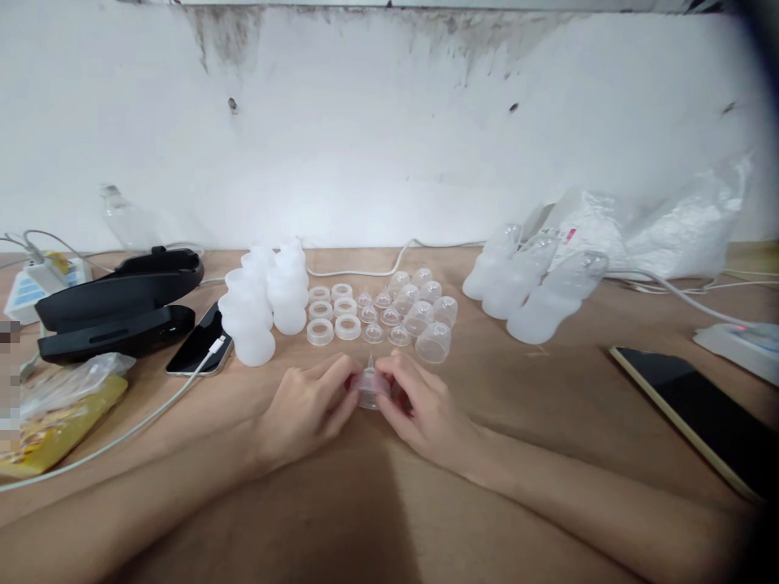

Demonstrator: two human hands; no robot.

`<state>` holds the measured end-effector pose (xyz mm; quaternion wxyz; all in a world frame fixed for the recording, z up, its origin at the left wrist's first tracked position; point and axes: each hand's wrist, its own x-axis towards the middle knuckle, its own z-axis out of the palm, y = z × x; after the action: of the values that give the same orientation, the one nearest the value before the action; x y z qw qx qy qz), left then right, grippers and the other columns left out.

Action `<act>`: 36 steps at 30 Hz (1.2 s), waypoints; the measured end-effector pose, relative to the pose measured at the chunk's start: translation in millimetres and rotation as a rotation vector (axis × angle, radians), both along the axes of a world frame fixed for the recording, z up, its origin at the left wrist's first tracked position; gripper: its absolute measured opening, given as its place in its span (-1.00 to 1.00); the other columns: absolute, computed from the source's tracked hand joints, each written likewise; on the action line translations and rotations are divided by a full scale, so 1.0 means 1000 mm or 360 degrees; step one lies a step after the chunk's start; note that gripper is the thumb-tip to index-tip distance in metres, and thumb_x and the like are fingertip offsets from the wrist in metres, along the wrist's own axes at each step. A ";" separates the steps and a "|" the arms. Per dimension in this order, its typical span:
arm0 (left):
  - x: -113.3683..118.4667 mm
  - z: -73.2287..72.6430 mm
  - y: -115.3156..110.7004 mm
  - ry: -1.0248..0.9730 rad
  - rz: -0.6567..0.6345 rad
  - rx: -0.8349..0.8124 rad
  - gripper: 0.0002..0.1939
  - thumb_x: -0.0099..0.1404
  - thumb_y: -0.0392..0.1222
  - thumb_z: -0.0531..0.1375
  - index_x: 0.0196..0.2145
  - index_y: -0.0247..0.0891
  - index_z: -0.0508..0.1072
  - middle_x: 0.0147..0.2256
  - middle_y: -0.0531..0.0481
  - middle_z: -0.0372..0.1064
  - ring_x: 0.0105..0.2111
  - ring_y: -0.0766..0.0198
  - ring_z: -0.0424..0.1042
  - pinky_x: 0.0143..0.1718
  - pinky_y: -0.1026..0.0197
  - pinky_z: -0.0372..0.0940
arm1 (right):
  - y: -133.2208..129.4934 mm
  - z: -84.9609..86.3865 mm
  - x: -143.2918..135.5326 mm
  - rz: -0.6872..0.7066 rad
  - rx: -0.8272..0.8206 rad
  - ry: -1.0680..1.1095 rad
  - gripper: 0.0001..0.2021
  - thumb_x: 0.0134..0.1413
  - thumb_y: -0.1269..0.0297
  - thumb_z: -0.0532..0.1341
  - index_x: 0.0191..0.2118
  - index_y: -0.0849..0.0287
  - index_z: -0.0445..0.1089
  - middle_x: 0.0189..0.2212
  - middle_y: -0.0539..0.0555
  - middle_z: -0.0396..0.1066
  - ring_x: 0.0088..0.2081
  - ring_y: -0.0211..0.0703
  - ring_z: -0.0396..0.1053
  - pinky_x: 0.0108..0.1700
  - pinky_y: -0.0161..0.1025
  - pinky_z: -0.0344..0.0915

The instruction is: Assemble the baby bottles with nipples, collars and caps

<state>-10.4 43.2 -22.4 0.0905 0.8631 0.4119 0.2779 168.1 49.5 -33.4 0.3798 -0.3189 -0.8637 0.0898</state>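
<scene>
Both hands meet at the middle of the wooden table around one small clear piece [370, 392] with a pointed tip. My left hand [313, 399] pinches its left side, and my right hand [419, 405] has its fingers closed on the right side. Just beyond the hands stand translucent rings [320, 331] in two columns, small pointed clear nipples [373, 332], and clear dome caps [432, 342]. White bottle bodies [254, 341] stand in rows at the left. To the right, capped bottles [541, 312] stand in a tilted-looking row.
A phone [204, 345] with a cable and a black case [122, 296] lie left, near a yellow packet [66, 422]. Right are another phone [694, 414], a white device [742, 345] and plastic bags [663, 227]. A white cable [359, 272] runs along the wall.
</scene>
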 end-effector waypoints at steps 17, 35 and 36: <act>-0.006 -0.006 0.009 0.0142 0.0133 0.0074 -0.83 0.21 -0.21 0.07 -0.21 -0.21 0.24 -0.32 0.00 0.35 -0.37 0.25 0.38 -0.52 0.30 0.24 | 0.013 0.005 -0.004 0.0204 -0.1183 0.0480 -0.68 -0.05 0.24 0.20 -0.27 0.08 -0.01 -0.30 0.02 0.31 -0.31 -0.24 0.30 -0.24 -0.19 0.26; -0.093 -0.001 0.018 0.0130 0.1209 0.0319 -0.40 0.04 0.18 0.15 -0.09 -0.25 0.15 -0.15 -0.24 0.26 -0.10 -0.20 0.22 -0.15 -0.24 0.09 | 0.005 0.001 0.031 0.0137 -0.1204 0.0862 -0.56 -0.14 0.24 0.27 -0.19 0.04 0.01 -0.16 0.11 0.31 -0.21 -0.18 0.35 -0.16 -0.12 0.31; -0.093 -0.002 0.019 0.0158 0.1202 0.0295 -0.43 0.05 0.18 0.14 -0.11 -0.26 0.17 -0.16 -0.24 0.28 -0.11 -0.19 0.23 -0.14 -0.23 0.09 | 0.005 0.001 0.030 0.0131 -0.1198 0.0857 -0.56 -0.14 0.24 0.27 -0.18 0.04 0.01 -0.16 0.11 0.31 -0.21 -0.19 0.35 -0.16 -0.12 0.31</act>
<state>-103.5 62.7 -24.3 -0.1166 0.6676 0.6776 0.2856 198.4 54.2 -32.5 0.4445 -0.3654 -0.6536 0.4916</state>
